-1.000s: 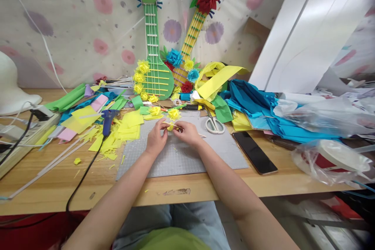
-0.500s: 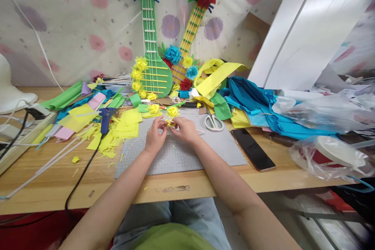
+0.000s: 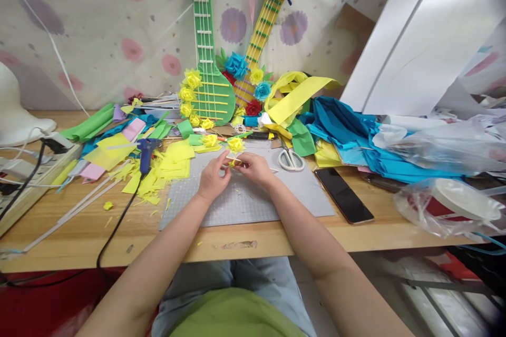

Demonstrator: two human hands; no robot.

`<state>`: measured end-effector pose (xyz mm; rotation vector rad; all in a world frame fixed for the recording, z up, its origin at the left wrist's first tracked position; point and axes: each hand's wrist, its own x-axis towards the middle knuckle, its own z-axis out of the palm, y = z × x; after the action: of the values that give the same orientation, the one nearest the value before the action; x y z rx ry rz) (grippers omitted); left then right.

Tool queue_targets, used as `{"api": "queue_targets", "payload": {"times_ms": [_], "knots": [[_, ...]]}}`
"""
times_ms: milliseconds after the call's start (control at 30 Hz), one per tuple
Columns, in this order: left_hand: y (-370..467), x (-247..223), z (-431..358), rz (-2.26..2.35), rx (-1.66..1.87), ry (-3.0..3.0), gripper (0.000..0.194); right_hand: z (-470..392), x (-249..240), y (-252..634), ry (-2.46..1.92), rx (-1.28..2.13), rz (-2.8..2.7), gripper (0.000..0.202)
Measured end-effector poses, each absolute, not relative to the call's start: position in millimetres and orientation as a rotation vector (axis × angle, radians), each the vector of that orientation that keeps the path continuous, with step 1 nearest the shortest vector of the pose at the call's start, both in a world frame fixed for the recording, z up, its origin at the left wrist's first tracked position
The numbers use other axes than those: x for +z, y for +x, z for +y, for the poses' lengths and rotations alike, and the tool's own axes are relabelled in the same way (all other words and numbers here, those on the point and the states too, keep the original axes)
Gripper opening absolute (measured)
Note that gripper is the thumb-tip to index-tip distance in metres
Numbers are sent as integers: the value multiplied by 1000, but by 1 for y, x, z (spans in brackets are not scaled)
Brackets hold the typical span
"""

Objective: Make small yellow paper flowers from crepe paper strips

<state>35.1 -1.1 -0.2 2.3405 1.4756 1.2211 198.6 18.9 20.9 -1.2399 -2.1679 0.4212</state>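
Observation:
Over the grey cutting mat [image 3: 213,210], my two hands meet fingertip to fingertip. A small strip of yellow crepe paper [image 3: 233,164] is pinched between them, partly hidden by the fingers. My left hand [image 3: 214,176] is closed on its left side. Fingers of my right hand [image 3: 256,169] close on the paper and on a thin white stick [image 3: 234,159] that lies across it. Just beyond the fingers sits a yellow paper flower [image 3: 236,145], with another yellow flower [image 3: 209,140] to its left. White-handled scissors [image 3: 291,160] lie right of my right hand.
A blue glue gun [image 3: 147,155] with its black cord lies left, beside yellow paper squares [image 3: 174,160]. Behind stand a green paper guitar [image 3: 215,97] and a yellow one [image 3: 259,34]. To the right are a phone [image 3: 343,195], blue paper [image 3: 340,121] and a bagged cup [image 3: 450,205].
The white stick now shows across the yellow paper between my fingertips. My hands have turned slightly, and the whole view has shifted a little.

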Motion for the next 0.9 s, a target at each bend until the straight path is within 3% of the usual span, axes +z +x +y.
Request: {"api": "queue_targets", "payload": {"times_ms": [900], "knots": [[35,-6,4,1394,1314,2445,52,23,11,201,-1153,408,-2168,10]]}}
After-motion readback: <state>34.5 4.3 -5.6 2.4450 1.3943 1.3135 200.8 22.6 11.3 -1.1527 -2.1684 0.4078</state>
